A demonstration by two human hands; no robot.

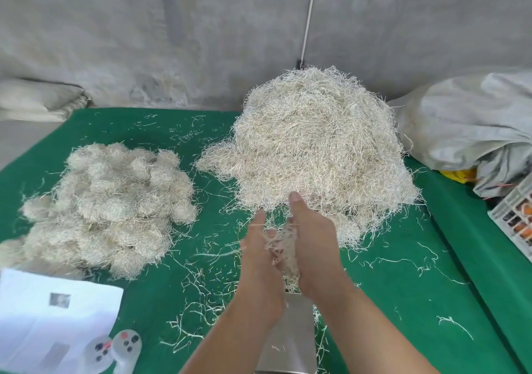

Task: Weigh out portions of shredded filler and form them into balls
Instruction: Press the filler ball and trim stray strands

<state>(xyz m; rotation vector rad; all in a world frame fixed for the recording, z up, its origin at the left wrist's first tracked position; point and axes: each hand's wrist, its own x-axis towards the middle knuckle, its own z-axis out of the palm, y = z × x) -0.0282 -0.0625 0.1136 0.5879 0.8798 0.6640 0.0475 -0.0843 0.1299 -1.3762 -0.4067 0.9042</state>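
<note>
Left hand (pixel 260 254) and right hand (pixel 312 247), palms facing, press a small wad of pale shredded filler (pixel 282 245) between straightish fingers, above the steel scale platform (pixel 290 336) (big loose heap (pixel 319 146) just beyond).

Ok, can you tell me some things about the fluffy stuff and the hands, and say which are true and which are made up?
1. The big loose pile sits right of the heap of finished balls. True.
2. The table cover is red. False: it is green.
3. Both hands press a wad of filler between them, left hand and right hand. True.
4. The hands are above a wooden bowl. False: a metal scale pan lies under them.
5. White paper lies at the near left. True.
</note>
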